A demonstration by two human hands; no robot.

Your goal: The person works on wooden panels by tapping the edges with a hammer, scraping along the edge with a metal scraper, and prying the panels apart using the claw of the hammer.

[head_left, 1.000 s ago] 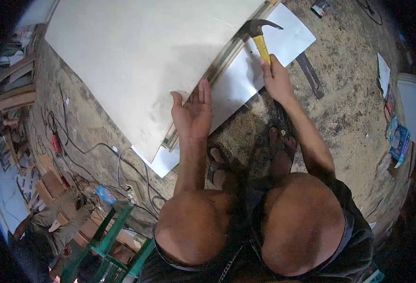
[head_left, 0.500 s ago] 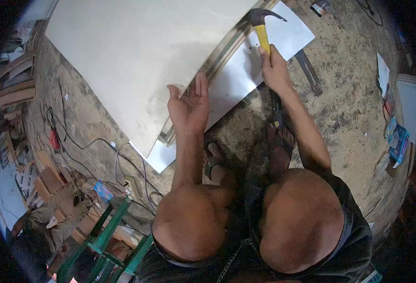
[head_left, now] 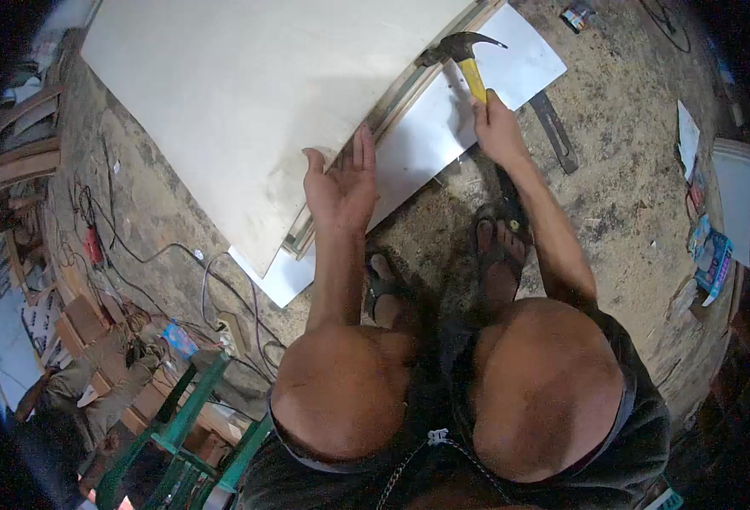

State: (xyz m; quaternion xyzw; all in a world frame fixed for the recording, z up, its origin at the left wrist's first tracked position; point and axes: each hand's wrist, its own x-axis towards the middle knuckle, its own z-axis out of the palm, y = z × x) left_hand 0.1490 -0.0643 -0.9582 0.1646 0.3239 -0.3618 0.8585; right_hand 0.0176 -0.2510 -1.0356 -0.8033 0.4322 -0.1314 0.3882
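A large pale panel [head_left: 222, 102] with a wooden frame edge [head_left: 400, 110] lies over a white sheet [head_left: 519, 51]. My left hand [head_left: 341, 187], palm up with the thumb spread, rests at the panel's near right edge; its fingers reach the frame. In my right hand [head_left: 500, 127] is the yellow handle of a claw hammer [head_left: 472, 78]. The hammer's dark head is at the frame edge farther up, its claw pointing right. Whether the head touches the wood is hard to tell.
A dark flat metal bar [head_left: 555, 132] lies right of the sheet. Cables [head_left: 171, 248] and a red tool [head_left: 93, 245] are on the left floor. A green plastic stool [head_left: 183, 425] stands lower left, near another person's legs [head_left: 77, 391]. A blue packet [head_left: 712, 259] lies at right.
The hammer has gone up from the frame edge and come back down to it in my right hand. My left hand has shifted slightly up and left, still spread.
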